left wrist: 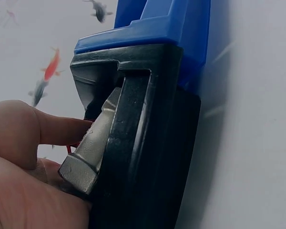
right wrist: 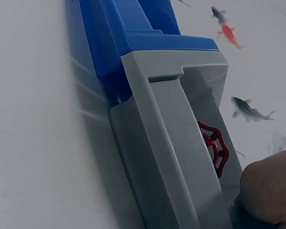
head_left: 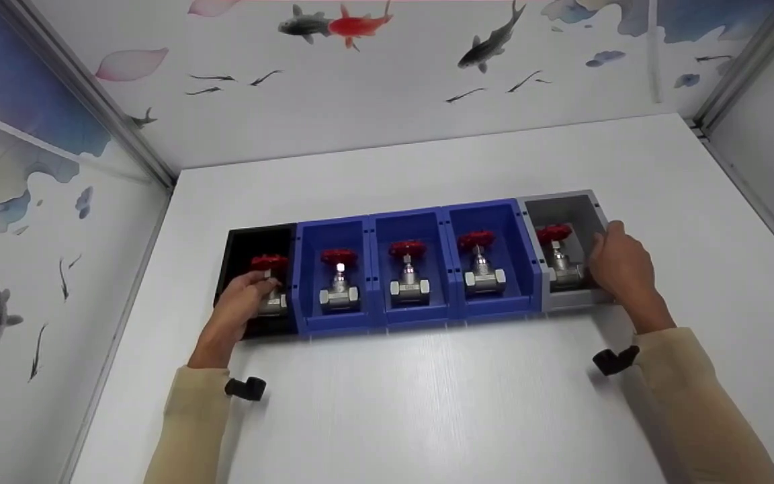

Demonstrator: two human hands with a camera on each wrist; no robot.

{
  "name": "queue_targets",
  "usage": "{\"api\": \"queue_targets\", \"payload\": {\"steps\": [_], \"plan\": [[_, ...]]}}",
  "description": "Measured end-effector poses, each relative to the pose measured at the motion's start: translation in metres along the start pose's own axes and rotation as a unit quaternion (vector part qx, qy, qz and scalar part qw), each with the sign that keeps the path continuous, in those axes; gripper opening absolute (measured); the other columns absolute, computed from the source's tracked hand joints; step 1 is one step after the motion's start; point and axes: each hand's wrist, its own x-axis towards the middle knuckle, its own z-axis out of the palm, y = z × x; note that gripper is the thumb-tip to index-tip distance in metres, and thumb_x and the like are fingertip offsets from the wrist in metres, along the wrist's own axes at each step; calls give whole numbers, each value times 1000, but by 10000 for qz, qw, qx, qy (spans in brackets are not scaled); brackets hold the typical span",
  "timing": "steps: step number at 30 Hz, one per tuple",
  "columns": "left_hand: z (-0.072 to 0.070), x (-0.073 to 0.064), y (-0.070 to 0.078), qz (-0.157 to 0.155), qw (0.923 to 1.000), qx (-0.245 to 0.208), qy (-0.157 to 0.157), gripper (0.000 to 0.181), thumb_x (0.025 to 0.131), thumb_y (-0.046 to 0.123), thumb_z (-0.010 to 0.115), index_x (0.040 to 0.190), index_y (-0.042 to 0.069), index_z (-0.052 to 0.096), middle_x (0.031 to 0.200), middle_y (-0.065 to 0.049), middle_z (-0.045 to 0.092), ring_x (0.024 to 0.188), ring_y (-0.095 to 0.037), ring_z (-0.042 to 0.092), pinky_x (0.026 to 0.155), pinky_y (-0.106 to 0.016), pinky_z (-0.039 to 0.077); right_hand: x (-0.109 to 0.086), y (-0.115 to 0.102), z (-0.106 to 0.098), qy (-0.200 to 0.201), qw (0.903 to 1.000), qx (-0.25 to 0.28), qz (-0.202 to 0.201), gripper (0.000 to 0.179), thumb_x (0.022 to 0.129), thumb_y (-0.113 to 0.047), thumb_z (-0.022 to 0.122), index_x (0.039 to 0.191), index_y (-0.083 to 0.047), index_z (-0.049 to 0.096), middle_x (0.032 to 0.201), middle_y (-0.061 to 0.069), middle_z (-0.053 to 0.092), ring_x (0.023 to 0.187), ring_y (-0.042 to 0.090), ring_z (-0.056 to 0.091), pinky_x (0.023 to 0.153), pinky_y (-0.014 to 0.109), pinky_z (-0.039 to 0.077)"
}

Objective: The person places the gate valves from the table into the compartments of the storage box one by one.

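Five joined bins stand in a row, each with a metal gate valve topped by a red handwheel. My left hand (head_left: 242,299) reaches over the black bin (head_left: 263,235) at the left end, its fingers around the neck of the valve (left wrist: 90,148) inside. In the left wrist view one finger runs behind the valve body, near the red wheel. At the other end my right hand (head_left: 623,262) holds the right wall of the grey bin (head_left: 572,202), fingertips partly hidden. Inside that bin is another valve (head_left: 565,269), its red handwheel (right wrist: 214,148) showing in the right wrist view.
Between the end bins sit three blue bins (head_left: 336,225), holding upright valves (head_left: 408,286). The row rests on a white table (head_left: 427,403). Panels printed with fish (head_left: 360,27) enclose the table at the back and sides. A small black device (head_left: 246,388) hangs at each cuff.
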Motion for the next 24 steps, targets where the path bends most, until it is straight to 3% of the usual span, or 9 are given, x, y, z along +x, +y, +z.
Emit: {"api": "queue_targets", "payload": {"steps": [3,7,10,24], "plan": [[0,2,-1,-11,10000,13,-10,55,103,24,48,148,-6,36,122,-12,53,85,-14,45,77,-29,39,0,0,0,4,10000,21,3,35,106,-18,32,109,15,42,86,39,57,70,45,58,57,55,42],[0,5,-2,-64,9999,-52,-90,57,104,23,47,150,-8,31,142,-22,45,114,-25,48,97,-39,40,0,0,0,-5,10000,41,2,36,106,-18,32,111,16,42,87,39,57,71,46,58,57,55,42],[1,6,-3,-96,9997,-128,-160,58,104,21,46,150,-10,28,150,-25,38,135,-31,36,112,-47,30,0,1,0,15,10000,35,2,36,106,-18,32,112,16,43,88,39,57,71,47,58,57,55,42],[0,7,-4,-77,9996,-113,-253,61,104,20,46,151,-10,24,152,-27,35,141,-36,31,116,-50,25,0,1,0,62,10000,28,-72,34,105,-16,33,109,16,43,83,38,58,64,43,58,51,50,42]]}}
